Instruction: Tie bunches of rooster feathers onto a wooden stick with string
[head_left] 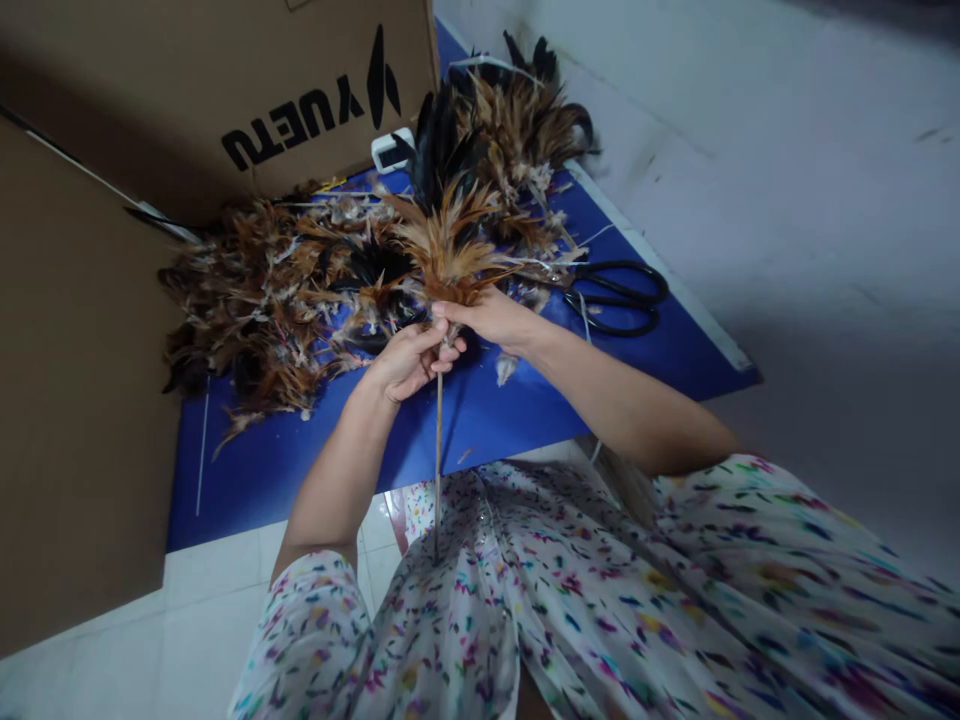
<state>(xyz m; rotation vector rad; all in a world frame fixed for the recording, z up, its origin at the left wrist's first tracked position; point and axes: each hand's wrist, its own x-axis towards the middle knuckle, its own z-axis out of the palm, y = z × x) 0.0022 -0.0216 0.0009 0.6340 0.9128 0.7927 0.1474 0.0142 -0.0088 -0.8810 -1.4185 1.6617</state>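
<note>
The stick (439, 430) is held out over the near edge of the counter (487, 425), feather bunch (448, 250) round its upper end. Left hand (412, 360) is curled round it just below the feathers, right hand (487, 315) pinching their base. I'd say the top's covered but the lower length is bare. Fingers hide whether it's tied off. Plenty left in the feather pile (262, 290) beyond, scissors (619, 300) lying off to the right.

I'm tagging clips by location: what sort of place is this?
Probably an indoor craft workspace: a feather-topped stick being worked over a blue table, heaped brown feathers on it, and black-handled scissors lying beside them.
</note>
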